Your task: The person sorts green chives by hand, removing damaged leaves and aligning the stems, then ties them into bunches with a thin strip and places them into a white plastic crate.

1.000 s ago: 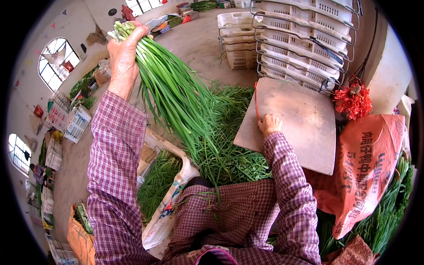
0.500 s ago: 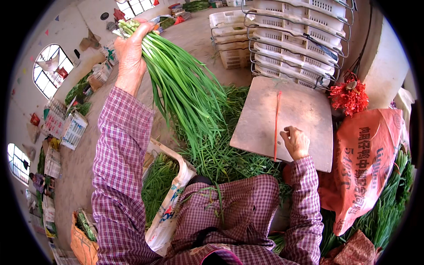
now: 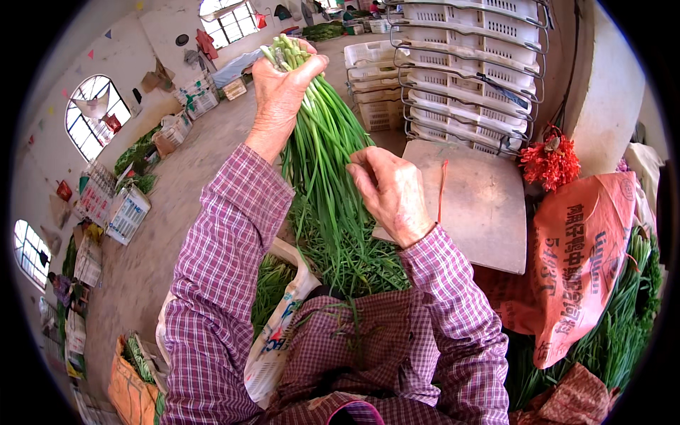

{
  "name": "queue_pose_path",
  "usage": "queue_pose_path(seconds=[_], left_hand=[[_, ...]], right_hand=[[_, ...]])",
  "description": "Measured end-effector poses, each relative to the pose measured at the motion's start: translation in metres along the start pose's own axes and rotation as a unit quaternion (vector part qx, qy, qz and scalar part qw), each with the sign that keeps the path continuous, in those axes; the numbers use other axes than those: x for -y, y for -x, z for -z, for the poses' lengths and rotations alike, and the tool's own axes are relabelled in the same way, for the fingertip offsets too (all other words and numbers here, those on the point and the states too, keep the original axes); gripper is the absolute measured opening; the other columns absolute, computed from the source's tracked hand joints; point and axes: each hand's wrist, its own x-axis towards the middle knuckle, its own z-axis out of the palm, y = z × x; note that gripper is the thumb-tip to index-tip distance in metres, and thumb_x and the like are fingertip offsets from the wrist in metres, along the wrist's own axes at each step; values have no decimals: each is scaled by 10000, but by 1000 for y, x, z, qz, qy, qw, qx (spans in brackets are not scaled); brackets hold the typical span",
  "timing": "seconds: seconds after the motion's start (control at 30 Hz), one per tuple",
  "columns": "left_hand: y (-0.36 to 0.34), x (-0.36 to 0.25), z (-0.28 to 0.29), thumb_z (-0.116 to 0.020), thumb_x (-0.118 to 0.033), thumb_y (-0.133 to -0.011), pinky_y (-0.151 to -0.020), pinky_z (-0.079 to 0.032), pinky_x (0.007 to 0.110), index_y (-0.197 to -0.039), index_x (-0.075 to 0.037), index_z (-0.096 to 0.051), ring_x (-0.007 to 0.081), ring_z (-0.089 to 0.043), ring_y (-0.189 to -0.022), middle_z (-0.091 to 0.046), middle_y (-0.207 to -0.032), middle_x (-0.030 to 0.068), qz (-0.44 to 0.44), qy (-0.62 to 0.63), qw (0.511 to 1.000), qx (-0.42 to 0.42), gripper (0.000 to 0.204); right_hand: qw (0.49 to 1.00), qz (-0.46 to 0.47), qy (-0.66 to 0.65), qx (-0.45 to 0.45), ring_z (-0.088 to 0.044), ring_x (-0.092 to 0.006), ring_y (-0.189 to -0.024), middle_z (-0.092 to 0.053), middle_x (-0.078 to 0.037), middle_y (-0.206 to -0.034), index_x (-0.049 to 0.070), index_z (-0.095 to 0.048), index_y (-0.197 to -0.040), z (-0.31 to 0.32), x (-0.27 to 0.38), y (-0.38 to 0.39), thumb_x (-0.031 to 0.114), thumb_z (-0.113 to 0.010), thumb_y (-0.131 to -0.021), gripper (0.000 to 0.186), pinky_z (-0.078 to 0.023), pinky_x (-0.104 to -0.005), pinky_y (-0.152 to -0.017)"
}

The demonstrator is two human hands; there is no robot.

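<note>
My left hand (image 3: 280, 95) grips a bunch of long green leafy stalks (image 3: 319, 127) by their pale ends, raised with the leaves hanging down. My right hand (image 3: 389, 195) is curled at the right side of those leaves, fingertips against them; what it pinches, if anything, is unclear. Behind it a thin red tie (image 3: 443, 180) lies on a flat board (image 3: 482, 205). Loose cut leaves (image 3: 347, 269) pile below the bunch.
White crates (image 3: 471, 71) are stacked behind the board. A white crate (image 3: 283, 333) with greens stands by my legs. Red ties (image 3: 552, 163) hang at right, above a red sack (image 3: 581, 255) over more greens. Piles and crates line the left wall, where another person (image 3: 62, 287) is.
My left hand and the bunch have moved rightward. My right hand has left the board and red tie and risen to the hanging leaves.
</note>
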Motion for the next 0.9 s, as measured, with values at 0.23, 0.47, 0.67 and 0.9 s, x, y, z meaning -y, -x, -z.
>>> queue_pose_path(seconds=[0.23, 0.47, 0.67, 0.9], left_hand=[[19, -8, 17, -705, -79, -795, -642, -468, 229, -859, -79, -612, 57, -574, -693, -611, -755, -29, -44, -142, 985, 93, 113], [8, -27, 34, -742, -114, -771, -631, -469, 229, -858, -56, -644, 78, -586, -679, -635, -766, -7, -98, -181, 979, 12, 144], [8, -91, -87, -694, -10, -806, -585, -482, 231, -867, -71, -622, 99, -600, -650, -635, -788, 9, -151, 147, 978, 1, 112], [51, -70, -157, -699, -106, -815, -688, -518, 288, -912, -50, -634, 138, -627, -736, -645, -817, 38, 135, 467, 873, -31, 129]], right_hand=[[962, 22, 272, 2, -615, -281, -603, -615, -76, -751, 65, -533, -851, 57, -8, -6, 121, -593, -870, 84, -488, -392, -509], [951, 29, 295, 83, -555, -330, -1154, -572, -200, -1241, 33, -450, -1379, 90, 20, 15, 544, -690, -781, 823, -471, -419, -948], [945, 74, 249, -200, -373, -380, -1303, -360, -203, -1426, 108, -237, -1503, 48, 55, -17, 397, -899, -533, 1209, -299, -512, -1079], [843, 145, 426, -294, -498, -296, -1191, -534, -93, -1315, 192, -496, -1368, 140, -19, 11, 264, -879, -557, 900, -369, -446, -1009]])
